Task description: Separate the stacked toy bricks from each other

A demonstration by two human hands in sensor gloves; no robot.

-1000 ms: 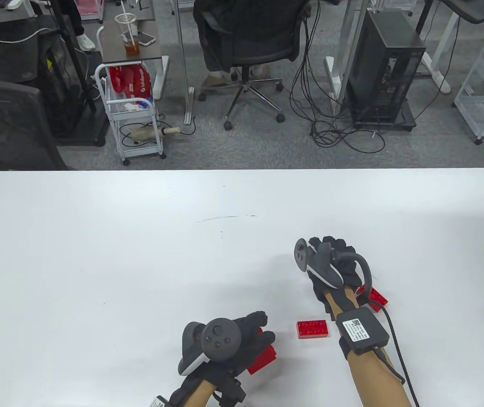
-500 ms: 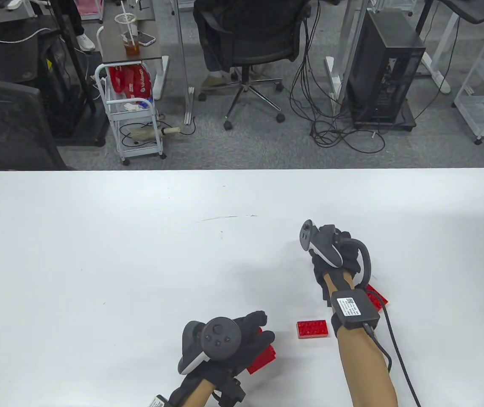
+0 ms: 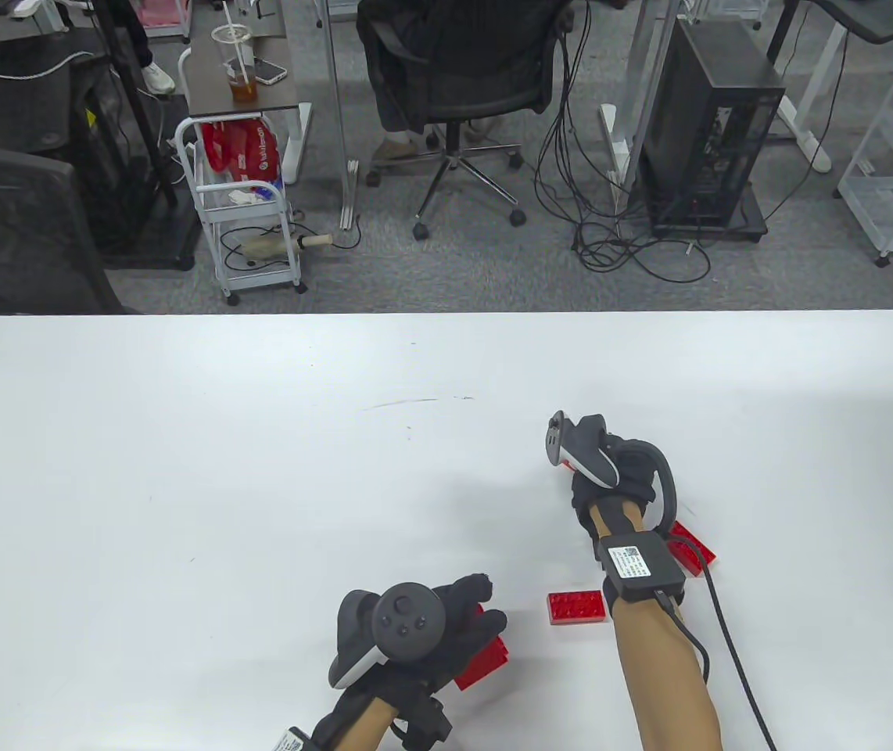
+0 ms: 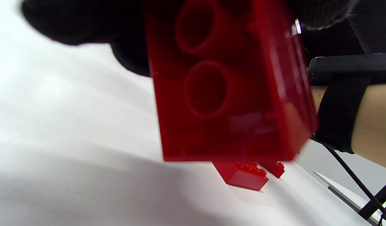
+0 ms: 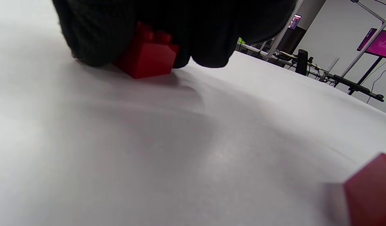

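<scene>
My left hand grips a red brick stack just above the table near the front edge. The left wrist view shows the stack's hollow underside close up, under my gloved fingers. My right hand is farther out, its fingers curled down over a small red brick that sits on the table. In the table view only a sliver of that brick shows under the tracker. Two separate red bricks lie flat, one between my hands and one beside my right wrist.
The white table spreads wide to the left and beyond my hands. The two loose bricks also show in the left wrist view. A red brick corner sits low right in the right wrist view. A cable trails from my right wrist.
My right hand has moved away from me and tipped down toward the table, with its brick. My left hand and the two loose bricks have not moved.
</scene>
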